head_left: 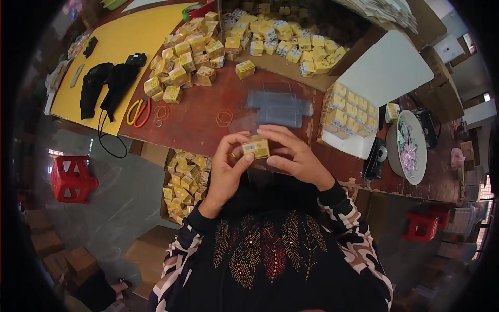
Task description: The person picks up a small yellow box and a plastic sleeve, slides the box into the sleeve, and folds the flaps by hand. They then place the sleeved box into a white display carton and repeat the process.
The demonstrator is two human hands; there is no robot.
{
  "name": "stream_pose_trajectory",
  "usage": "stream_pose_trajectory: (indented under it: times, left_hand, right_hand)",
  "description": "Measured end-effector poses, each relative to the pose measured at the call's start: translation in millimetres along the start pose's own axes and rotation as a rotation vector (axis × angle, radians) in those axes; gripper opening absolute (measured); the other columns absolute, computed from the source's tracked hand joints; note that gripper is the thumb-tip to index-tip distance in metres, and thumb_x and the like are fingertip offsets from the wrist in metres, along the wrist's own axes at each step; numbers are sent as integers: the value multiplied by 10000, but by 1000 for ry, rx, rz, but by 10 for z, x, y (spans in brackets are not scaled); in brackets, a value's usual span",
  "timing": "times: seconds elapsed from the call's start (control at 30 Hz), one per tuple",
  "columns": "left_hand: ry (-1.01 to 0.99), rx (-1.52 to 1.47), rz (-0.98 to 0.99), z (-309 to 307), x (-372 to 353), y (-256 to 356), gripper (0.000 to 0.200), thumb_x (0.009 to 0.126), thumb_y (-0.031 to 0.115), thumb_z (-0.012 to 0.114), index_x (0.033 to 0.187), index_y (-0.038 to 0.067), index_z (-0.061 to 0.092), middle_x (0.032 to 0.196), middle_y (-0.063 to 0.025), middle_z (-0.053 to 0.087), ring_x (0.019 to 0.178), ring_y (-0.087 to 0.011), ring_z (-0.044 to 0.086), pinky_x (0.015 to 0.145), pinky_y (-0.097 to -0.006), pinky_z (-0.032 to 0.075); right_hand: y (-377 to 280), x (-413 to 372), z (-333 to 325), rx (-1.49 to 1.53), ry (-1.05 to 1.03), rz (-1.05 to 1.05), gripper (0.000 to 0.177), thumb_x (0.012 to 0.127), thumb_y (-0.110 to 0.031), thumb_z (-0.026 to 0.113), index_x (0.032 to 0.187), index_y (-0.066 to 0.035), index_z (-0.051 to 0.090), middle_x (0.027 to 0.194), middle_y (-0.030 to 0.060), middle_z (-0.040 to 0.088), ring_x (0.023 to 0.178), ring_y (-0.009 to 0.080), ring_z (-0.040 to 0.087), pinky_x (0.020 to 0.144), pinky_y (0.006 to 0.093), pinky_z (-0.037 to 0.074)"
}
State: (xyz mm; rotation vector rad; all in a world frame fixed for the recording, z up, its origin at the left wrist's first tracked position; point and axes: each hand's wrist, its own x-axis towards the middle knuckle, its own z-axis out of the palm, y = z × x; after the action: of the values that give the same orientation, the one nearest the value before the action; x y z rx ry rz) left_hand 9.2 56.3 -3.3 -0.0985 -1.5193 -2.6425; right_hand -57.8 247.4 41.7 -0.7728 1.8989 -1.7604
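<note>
Between my two hands, over the table's front edge, is a small yellow box (256, 148) with a barcode label facing up. My left hand (228, 161) grips its left side, the thumb on the front face. Around the right and top of the box curl the fingers of my right hand (293, 153). A thin clear film (244, 124) shows just above my fingers. Beyond my hands, stacks of clear plastic sleeves (280, 108) lie on the red table (192, 122). One single yellow box (245, 69) sits behind them.
A pile of yellow boxes (187, 57) stands back left, near red-and-yellow scissors (139, 113). At right are an open carton (327, 117) with rows of boxes and a bowl (393, 151) of packets. A carton of boxes (184, 190) sits below the table edge.
</note>
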Motion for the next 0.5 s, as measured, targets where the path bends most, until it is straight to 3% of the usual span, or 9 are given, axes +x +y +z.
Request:
stream_pose_trajectory:
  times: [0.13, 0.2, 0.27, 0.3, 0.33, 0.37, 0.4, 0.43, 0.5]
  left_hand:
    - [49, 95, 23, -53, 105, 140, 432, 878, 6, 660, 1262, 35, 465, 1355, -111, 470, 1180, -173, 554, 999, -312, 447]
    - [-73, 530, -148, -97, 148, 245, 568, 808, 31, 678, 1327, 39, 448, 1321, -124, 477, 1157, -178, 551, 1009, -336, 433]
    - [-175, 599, -192, -107, 162, 319, 629, 789, 45, 680, 1366, 43, 430, 1305, -127, 490, 1150, -185, 553, 1013, -345, 427]
    - [-274, 665, -239, -119, 156, 333, 690, 771, 60, 682, 1406, 46, 412, 1289, -130, 502, 1142, -193, 556, 1018, -354, 422]
    - [-273, 625, -281, -169, 138, 273, 789, 751, 0, 640, 1485, 83, 363, 1237, -85, 525, 1135, -164, 558, 987, -297, 444]
    - [-270, 622, -279, -212, 122, 238, 789, 751, 0, 640, 1485, 83, 363, 1237, -85, 525, 1135, -164, 558, 987, -297, 444]
    - [-270, 330, -364, -252, 114, 215, 741, 765, 8, 649, 1455, 50, 382, 1243, -90, 548, 1132, -173, 571, 1000, -300, 440]
    - [-268, 37, -440, -299, 110, 196, 696, 779, 17, 659, 1425, 18, 400, 1250, -96, 572, 1128, -183, 584, 1013, -304, 435]
    - [-231, -120, -480, -421, 73, 151, 674, 783, 0, 654, 1411, -1, 408, 1249, -98, 577, 1138, -181, 587, 1015, -301, 444]
  right_hand:
    - [-1, 142, -68, 116, -17, 149, 495, 889, -62, 696, 1352, -42, 526, 1318, 85, 530, 1159, 175, 562, 971, 316, 493]
    - [-116, 340, -266, -195, -283, 223, 497, 873, -83, 727, 1324, -22, 528, 1281, 103, 565, 1120, 160, 583, 935, 301, 507]
    - [-275, 580, -545, -346, -398, 192, 446, 876, -106, 730, 1277, -18, 556, 1168, 95, 642, 1013, 149, 626, 869, 285, 520]
    - [-165, 777, -775, -410, -161, 143, 412, 868, -168, 730, 1223, -19, 584, 1080, 105, 672, 966, 186, 654, 835, 314, 530]
    - [5, 996, -1037, -472, 74, 92, 392, 861, -231, 731, 1168, -19, 612, 992, 115, 701, 919, 223, 681, 801, 344, 540]
    - [81, 1187, -1275, -880, 230, 118, 332, 878, -207, 678, 1151, -28, 621, 954, 137, 708, 901, 266, 689, 801, 384, 544]
    - [160, 1345, -1498, -1286, 392, 138, 281, 895, -183, 624, 1134, -36, 631, 916, 159, 714, 882, 310, 697, 802, 425, 548]
    - [337, 1468, -1726, -1380, 366, 201, 273, 891, -161, 588, 1137, -51, 635, 966, 177, 700, 917, 341, 682, 814, 440, 544]
    - [542, 1580, -1931, -1482, 333, 258, 277, 887, -139, 551, 1139, -66, 638, 1016, 195, 685, 952, 372, 667, 826, 456, 540]
